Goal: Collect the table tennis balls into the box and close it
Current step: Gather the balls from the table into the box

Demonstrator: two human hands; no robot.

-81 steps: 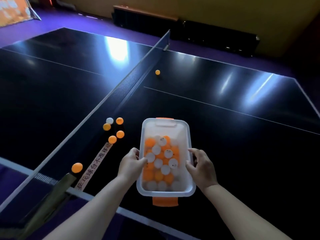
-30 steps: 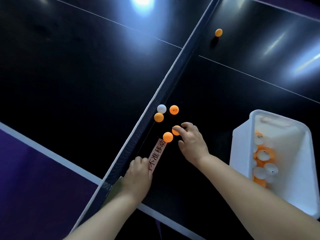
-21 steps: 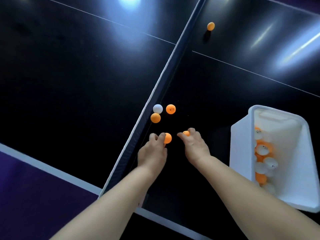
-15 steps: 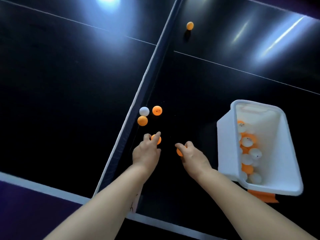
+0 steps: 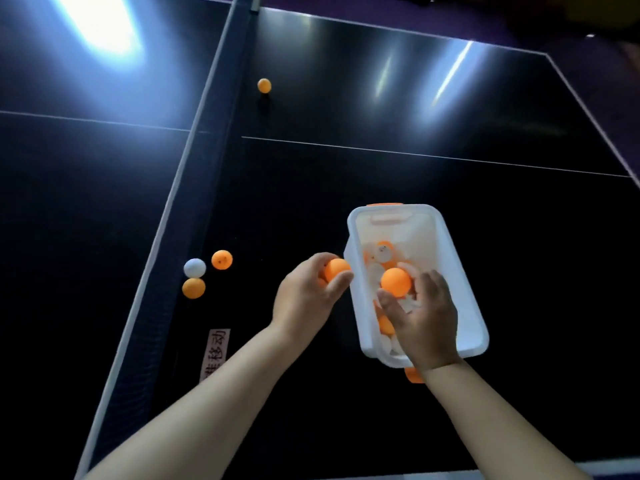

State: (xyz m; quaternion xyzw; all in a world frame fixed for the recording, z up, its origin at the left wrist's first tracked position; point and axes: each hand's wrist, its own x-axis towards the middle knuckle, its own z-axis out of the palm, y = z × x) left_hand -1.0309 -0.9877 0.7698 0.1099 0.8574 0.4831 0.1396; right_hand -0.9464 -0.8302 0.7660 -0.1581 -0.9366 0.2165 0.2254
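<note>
now left grip [image 5: 306, 299] holds orange ball [image 5: 336, 268] beside box [image 5: 462, 282]; right grip [image 5: 427, 320] holds second ball [image 5: 395, 280] above it.

Your white box [image 5: 464, 292] stands open and upright, part-filled with orange and white balls [image 5: 382, 252]. Your right hand [image 5: 426, 323] pinches one orange ball [image 5: 396, 280] over its middle. Your left hand [image 5: 308, 296] grips another orange ball [image 5: 336, 268] just beside its 9 o'clock wall. A white ball [image 5: 194, 267] and two orange balls [image 5: 221, 259] cluster farther out at 9 o'clock, and a lone orange ball [image 5: 264, 85] lies far off at 11 o'clock.
</note>
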